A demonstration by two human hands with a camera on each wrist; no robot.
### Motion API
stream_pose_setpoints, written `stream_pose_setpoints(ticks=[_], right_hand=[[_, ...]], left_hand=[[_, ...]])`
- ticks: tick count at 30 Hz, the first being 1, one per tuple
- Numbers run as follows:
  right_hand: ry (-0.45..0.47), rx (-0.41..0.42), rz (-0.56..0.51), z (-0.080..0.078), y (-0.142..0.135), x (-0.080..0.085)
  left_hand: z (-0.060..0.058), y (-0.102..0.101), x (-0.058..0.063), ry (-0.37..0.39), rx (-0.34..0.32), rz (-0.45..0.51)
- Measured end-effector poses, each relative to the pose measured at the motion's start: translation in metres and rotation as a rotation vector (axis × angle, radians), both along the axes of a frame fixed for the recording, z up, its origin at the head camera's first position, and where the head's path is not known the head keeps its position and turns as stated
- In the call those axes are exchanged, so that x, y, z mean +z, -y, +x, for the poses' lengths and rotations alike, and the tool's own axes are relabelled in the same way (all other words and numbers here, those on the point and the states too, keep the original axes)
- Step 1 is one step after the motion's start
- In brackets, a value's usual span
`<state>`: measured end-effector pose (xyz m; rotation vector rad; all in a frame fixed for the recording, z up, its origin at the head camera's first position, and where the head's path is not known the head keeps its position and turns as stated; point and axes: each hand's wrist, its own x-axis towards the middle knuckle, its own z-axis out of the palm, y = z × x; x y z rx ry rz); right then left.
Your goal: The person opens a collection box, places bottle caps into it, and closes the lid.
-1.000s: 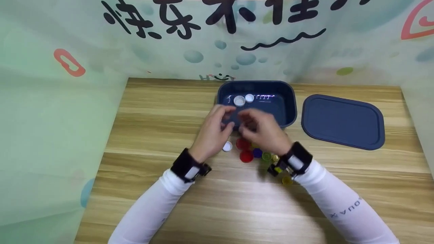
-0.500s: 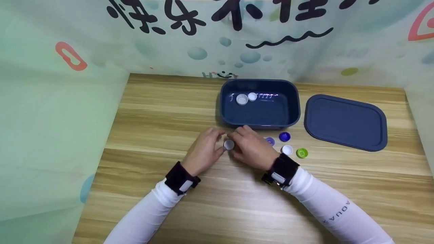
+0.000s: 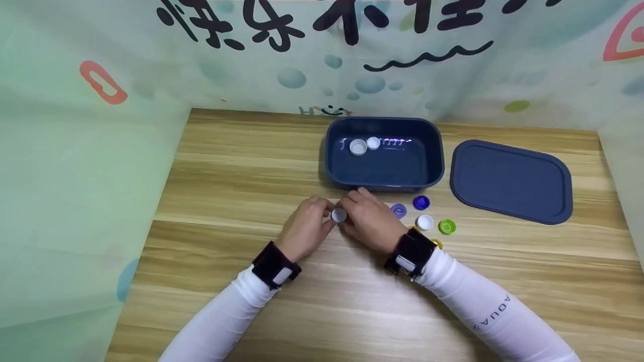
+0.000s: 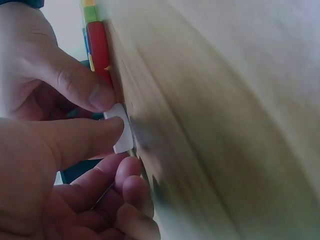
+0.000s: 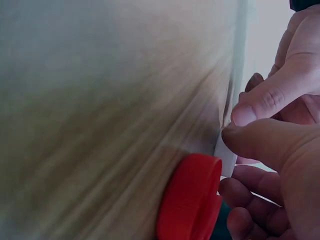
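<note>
A white bottle cap point(image 3: 338, 215) stands between my two hands in front of the box, its hollow side up in the head view. My left hand point(image 3: 308, 226) pinches it from the left; its thumb point(image 4: 107, 132) lies across the cap's side in the left wrist view. From the right, my right hand point(image 3: 370, 221) pinches the same cap, thumb at its edge. A red cap point(image 5: 187, 200) lies close beside the right fingers and is hidden under that hand in the head view.
A dark blue box point(image 3: 385, 186) with two white caps point(image 3: 358, 147) inside stands behind the hands. Its lid point(image 3: 510, 181) lies to the right. Purple point(image 3: 398, 210), blue point(image 3: 421, 202), white point(image 3: 424, 222), green point(image 3: 447, 227) and yellow caps point(image 3: 436, 244) lie right of my right hand.
Both hands have come down from the box's front edge to the white cap on the table. My left fingers have closed in on it. The red caps are now covered by my right hand.
</note>
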<state>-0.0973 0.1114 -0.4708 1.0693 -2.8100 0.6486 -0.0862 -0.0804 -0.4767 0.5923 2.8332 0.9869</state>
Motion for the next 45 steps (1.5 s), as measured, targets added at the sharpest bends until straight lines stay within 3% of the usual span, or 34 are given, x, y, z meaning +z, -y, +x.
stream_pose_setpoints(ticks=[7, 16, 25, 31, 38, 45], right_hand=[[0.022, -0.012, -0.079, 0.001, 0.000, 0.004], [0.103, -0.067, -0.272, 0.003, -0.007, 0.029], [0.065, -0.183, -0.429, -0.010, -0.025, 0.053], [0.045, -0.297, -0.451, -0.027, -0.044, 0.063], [0.131, -0.422, -0.451, -0.050, -0.069, 0.064], [0.306, -0.488, -0.498, -0.065, -0.086, 0.055]], left_hand=[[0.004, 0.000, 0.010, -0.018, 0.009, 0.048], [0.001, -0.008, 0.039, -0.047, 0.038, 0.178], [-0.018, -0.035, 0.070, -0.025, 0.073, 0.292], [-0.038, -0.062, 0.083, 0.064, 0.078, 0.363], [-0.065, -0.091, 0.085, 0.213, 0.083, 0.498], [-0.090, -0.109, 0.066, 0.304, 0.102, 0.542]])
